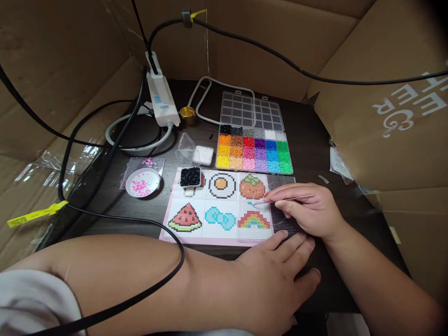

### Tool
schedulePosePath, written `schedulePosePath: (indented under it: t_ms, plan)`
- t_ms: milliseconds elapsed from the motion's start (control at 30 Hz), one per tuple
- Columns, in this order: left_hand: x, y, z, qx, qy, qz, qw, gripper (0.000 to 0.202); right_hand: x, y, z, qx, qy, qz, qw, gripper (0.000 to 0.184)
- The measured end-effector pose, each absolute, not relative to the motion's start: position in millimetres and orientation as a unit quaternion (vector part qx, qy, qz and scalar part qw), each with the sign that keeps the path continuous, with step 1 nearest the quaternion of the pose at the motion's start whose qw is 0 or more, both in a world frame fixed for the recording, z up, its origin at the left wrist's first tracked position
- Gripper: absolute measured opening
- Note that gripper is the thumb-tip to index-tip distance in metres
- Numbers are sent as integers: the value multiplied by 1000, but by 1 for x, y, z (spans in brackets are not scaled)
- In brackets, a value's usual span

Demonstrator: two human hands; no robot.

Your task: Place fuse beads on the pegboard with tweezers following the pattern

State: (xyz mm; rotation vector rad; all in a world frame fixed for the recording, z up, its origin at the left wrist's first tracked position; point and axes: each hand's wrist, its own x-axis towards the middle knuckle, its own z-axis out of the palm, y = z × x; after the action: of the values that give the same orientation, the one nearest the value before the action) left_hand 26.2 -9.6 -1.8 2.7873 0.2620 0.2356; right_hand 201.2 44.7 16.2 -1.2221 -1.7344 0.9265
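Observation:
My right hand (310, 210) is closed on metal tweezers (280, 199), whose tips point left onto a clear pegboard (283, 219) laid over the rainbow picture (254, 220) of a pattern sheet (213, 205). My left hand (276, 275) lies flat and open on the table's front edge, fingertips touching the pegboard's near corner. My left forearm crosses the bottom of the view.
A compartment box of coloured beads (254, 149) with its open lid (252, 111) stands behind the sheet. A small tub of black beads (190, 177), a white-bead tub (203, 155), a dish of pink beads (143, 182), cables and cardboard walls surround the dark table (315, 135).

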Motion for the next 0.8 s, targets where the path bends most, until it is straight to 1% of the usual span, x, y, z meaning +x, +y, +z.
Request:
schedulePosePath:
  t_ms: [500,633,800]
  plan:
    - [26,-9,-2,979,89,77,169,72,199,45,17,-493,-674,370,408,13]
    - [25,-10,-3,977,91,82,176,73,202,44,16,-496,-656,390,414,14]
    - [26,-8,0,978,83,68,177,74,206,44,15,-497,-614,428,439,10]
